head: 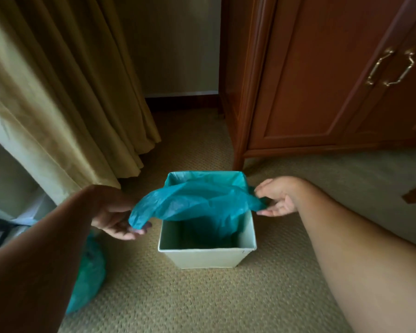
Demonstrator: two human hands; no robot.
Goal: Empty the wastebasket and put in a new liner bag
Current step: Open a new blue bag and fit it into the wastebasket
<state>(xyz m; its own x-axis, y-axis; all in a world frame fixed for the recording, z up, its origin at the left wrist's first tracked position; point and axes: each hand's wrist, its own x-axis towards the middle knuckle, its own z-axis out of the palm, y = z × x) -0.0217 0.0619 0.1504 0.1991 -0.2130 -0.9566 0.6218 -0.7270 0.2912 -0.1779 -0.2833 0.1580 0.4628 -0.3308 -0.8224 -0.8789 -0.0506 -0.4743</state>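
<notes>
Both hands' fingers (271, 213) pinching teal liner (202, 203) edges over open wastebasket (207, 257).

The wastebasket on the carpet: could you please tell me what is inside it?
Inside the wastebasket only a teal liner bag shows, its far edge over the rim, both hands pinching its near edge. The bottom is shadowed and partly covered.

Ahead of me a reddish-brown wooden cabinet (322, 80) with curved brass door handles (389, 68), pleated golden-tan curtain (58, 92) at my left, woven beige carpet (178, 296) underfoot
</notes>
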